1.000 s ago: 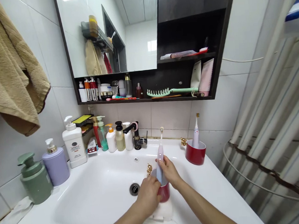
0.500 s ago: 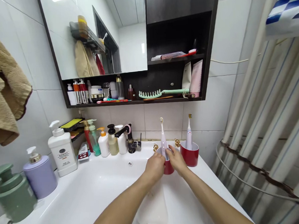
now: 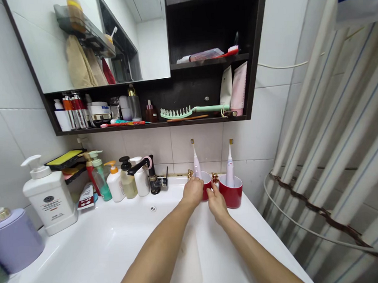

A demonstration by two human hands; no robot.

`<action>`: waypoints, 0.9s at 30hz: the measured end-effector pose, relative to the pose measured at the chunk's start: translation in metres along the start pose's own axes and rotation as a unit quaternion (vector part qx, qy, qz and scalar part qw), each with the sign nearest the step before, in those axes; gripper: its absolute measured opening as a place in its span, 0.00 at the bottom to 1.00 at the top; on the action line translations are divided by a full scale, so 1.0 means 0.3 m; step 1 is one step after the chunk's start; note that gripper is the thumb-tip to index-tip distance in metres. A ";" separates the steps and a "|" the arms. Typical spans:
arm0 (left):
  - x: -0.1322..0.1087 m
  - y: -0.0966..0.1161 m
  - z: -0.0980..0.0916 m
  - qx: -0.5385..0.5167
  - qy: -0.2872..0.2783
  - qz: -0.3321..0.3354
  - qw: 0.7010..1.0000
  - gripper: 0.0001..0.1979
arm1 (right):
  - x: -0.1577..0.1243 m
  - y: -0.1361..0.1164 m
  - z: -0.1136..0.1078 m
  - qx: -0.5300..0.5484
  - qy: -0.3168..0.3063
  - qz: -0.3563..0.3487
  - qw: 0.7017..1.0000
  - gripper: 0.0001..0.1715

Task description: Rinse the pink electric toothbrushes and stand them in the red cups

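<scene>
head view: left hand (image 3: 193, 192) curled around the left side of the held red cup (image 3: 207, 188), grip detail hidden behind the knuckles. right hand (image 3: 217, 204) half open, fingers loosely spread at the cup's right side; can't tell if the tips touch. cup is on the back right ledge of the white washbasin (image 3: 119, 250), pale pink electric toothbrush (image 3: 197, 167) upright in it, leaning slightly, head up. second red cup (image 3: 230, 194) just right of it, white electric toothbrush (image 3: 230, 169) standing inside. gold bear-like ornament (image 3: 215, 177) between the cups, another gold ornament (image 3: 190, 174) left of the held one. black faucet (image 3: 153, 183) further left, pump bottles beyond. green hairbrush (image 3: 177, 113) on the cabinet shelf above.
</scene>
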State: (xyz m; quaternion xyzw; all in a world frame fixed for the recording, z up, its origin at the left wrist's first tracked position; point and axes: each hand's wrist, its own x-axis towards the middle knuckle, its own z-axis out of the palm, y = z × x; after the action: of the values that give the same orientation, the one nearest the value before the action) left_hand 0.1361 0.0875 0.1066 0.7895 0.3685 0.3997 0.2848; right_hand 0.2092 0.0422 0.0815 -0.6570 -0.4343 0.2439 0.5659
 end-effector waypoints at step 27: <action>-0.346 0.331 -0.275 -0.521 0.013 -0.011 0.853 0.36 | -0.346 -0.371 -0.089 0.293 -0.120 -0.155 0.936 0.25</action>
State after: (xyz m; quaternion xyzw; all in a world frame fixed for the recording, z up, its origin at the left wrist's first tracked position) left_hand 0.0595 -0.0399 0.1795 0.5162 0.1189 0.5397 0.6543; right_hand 0.1459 -0.0618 0.1765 -0.3523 -0.5050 0.3463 0.7078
